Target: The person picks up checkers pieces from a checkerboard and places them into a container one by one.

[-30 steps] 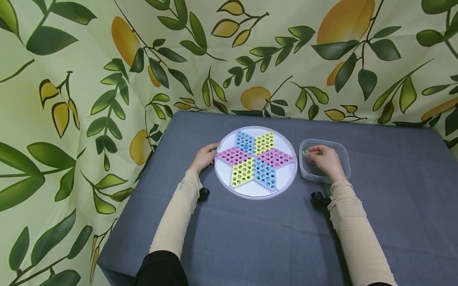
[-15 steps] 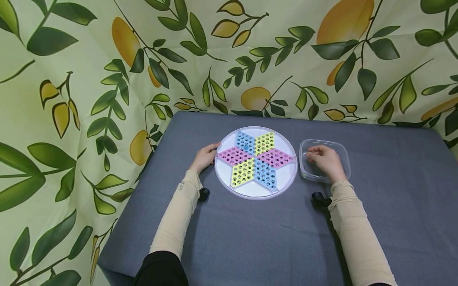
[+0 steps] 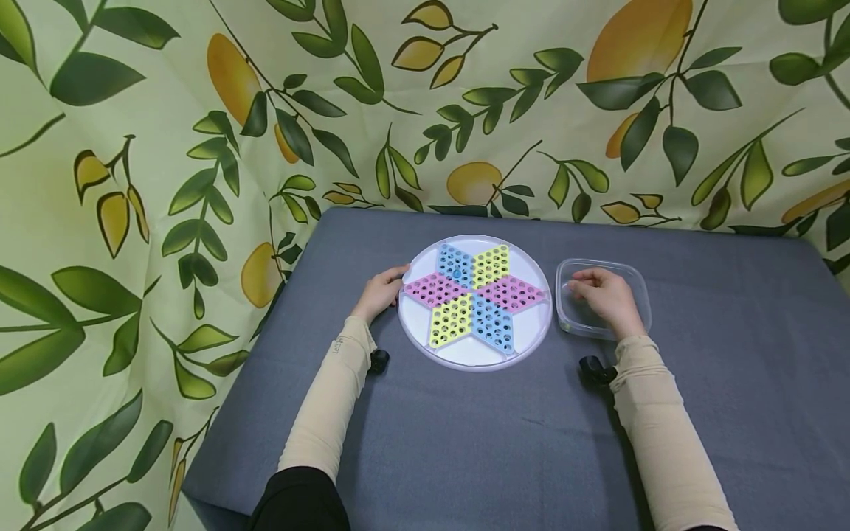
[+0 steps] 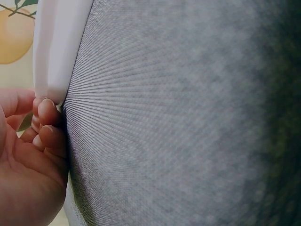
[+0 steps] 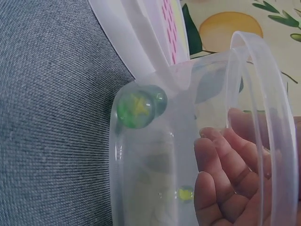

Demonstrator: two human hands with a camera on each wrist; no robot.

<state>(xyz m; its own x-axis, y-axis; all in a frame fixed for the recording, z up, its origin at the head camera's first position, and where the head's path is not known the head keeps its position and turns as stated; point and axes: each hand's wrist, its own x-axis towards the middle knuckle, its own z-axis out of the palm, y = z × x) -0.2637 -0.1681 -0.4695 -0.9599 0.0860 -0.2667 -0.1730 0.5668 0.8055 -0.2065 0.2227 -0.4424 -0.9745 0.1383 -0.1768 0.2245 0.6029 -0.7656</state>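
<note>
A round white Chinese checkers board (image 3: 412, 332) lies on the table, its star in blue, yellow and pink holes. At its left rim my left hand (image 3: 378, 293) holds the edge; the left wrist view has the fingers curled at the white rim (image 4: 56, 56). To the right, my right hand (image 3: 607, 299) is inside a clear plastic container (image 3: 643, 295). Its fingers are loosely bent, and no marble shows between them. Through the container wall, the right wrist view shows a green marble with a yellow star (image 5: 135, 109), another green one behind it and a yellow-green marble (image 5: 186, 193).
A blue-grey cloth covers the table (image 3: 478, 442). Behind it and on the left hangs a curtain (image 3: 372, 110) printed with leaves and fruit. The container stands close to the board's right edge. A black wrist camera (image 3: 594, 370) sits beside the right sleeve.
A second ago a green marble showed at my right fingertips; half a second ago it was gone from them, and now none shows there. The left hand and the board have stayed put.
</note>
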